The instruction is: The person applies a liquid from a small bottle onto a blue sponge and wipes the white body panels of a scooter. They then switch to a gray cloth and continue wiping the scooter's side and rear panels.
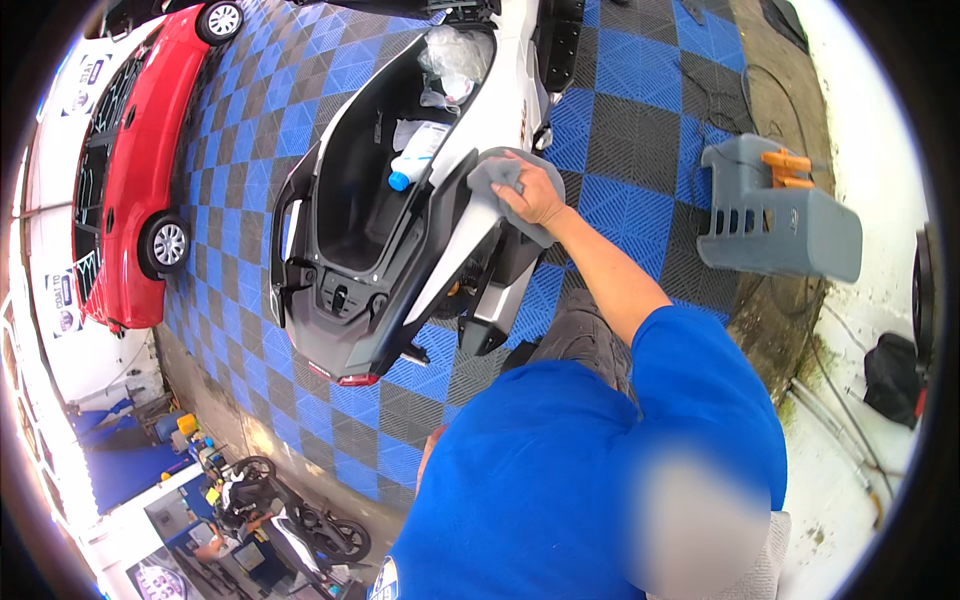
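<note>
My right hand (pixel 531 191) holds a grey cloth (pixel 550 166), bunched under the fingers, against the side panel of a white and black Honda scooter (pixel 457 259). The scooter's seat is raised and the under-seat compartment (pixel 345 202) lies exposed. Inside it are a white bottle with a blue cap (pixel 421 154) and crumpled clear plastic (pixel 454 56). The tail end, with its red rear light (pixel 358 380), points towards the bottom of the picture. A sliver of skin shows left of my blue shirt, but my left hand is out of view behind the body.
A grey plastic pressure-washer-like unit (pixel 780 217) with orange parts stands at the right by the wall, cables around it. Blue and black floor tiles (pixel 630 150) surround the scooter. A red car (pixel 142 157) stands left. At lower left are a motorcycle (pixel 322 532) and another person (pixel 214 547).
</note>
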A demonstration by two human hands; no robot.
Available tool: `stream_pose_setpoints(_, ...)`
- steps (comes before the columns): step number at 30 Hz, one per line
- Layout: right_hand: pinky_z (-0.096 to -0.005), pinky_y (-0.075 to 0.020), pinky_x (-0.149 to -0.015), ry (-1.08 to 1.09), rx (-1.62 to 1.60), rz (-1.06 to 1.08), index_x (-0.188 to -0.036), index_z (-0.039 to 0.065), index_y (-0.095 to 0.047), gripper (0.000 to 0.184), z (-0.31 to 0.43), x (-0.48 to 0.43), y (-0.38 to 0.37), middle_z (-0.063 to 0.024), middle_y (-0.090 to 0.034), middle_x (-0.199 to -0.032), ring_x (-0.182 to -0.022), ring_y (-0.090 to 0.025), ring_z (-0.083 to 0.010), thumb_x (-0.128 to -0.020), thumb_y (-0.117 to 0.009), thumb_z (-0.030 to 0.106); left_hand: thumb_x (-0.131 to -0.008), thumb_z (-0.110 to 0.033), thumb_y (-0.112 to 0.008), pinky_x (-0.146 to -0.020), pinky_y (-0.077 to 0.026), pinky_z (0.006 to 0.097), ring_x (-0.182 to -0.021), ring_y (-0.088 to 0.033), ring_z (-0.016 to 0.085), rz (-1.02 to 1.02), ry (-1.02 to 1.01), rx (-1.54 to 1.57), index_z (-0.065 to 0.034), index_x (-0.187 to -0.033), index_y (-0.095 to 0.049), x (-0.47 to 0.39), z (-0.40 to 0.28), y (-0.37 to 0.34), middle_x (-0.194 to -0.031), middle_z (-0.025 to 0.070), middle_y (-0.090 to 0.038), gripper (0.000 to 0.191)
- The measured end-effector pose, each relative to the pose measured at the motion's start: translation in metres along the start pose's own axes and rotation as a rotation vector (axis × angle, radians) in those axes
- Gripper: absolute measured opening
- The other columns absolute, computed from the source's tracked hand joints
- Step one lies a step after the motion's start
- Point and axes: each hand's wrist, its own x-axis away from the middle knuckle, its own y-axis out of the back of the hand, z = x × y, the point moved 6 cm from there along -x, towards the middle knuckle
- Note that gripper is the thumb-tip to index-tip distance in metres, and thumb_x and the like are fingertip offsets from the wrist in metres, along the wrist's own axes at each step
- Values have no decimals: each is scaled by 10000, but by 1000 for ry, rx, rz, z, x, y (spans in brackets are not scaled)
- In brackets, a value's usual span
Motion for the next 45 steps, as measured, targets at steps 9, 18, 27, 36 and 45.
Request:
stream_pose_setpoints(9,-472,-475,-930,-661,132,165,-1235,-90,-551,759,-170,-130,43,-335,-590,-1196,-1093,-600,-448,-897,-510,589,-947,-366,-583,-933,-457,333,-1049,-611,212,-9,63,18,21,-1166,-659,-2,-65,-37,-1134,144,-681,451)
stream_pose_setpoints(18,-491,-173,-1198,-454,52,305,-1460,75,-394,670,-20,-67,-12,-254,-333,-1519,-1438,-263,-411,-964,-478,518,-942,-360,-579,-943,-457,338,-1068,-627,231,-42,107,152,24,-1136,-674,-6,-57,-62,-1130,162,-691,440)
stream_pose_setpoints(27,-429,-255,-1171,-715,232,-31,-1420,-148,-324,958,-287,-214,24,-386,-295,-1472,-1403,-317,-439,-938,-359,679,-945,-353,-565,-985,-430,337,-1148,-595,230,-95,117,-5,16,-1182,-660,70,-43,-71,-1174,169,-676,449)
stream_pose_setpoints(36,-453,-266,-1161,-726,229,-16,-1292,-216,-437,901,-172,-159,5,-418,-406,-1372,-1324,-386,-507,-975,-343,623,-951,-341,-563,-913,-459,323,-1019,-607,199,-65,329,63,23,-1156,-666,75,27,-83,-1109,170,-677,430)
stream_pose_setpoints(45,-463,-467,-801,-46,-20,583,-731,16,-648,484,15,-112,-25,-165,-599,-717,-782,-592,-357,-934,-554,445,-939,-314,-547,-952,-439,315,-1064,-598,219,-141,225,284,22,-1151,-668,13,-96,-59,-1144,133,-674,415)
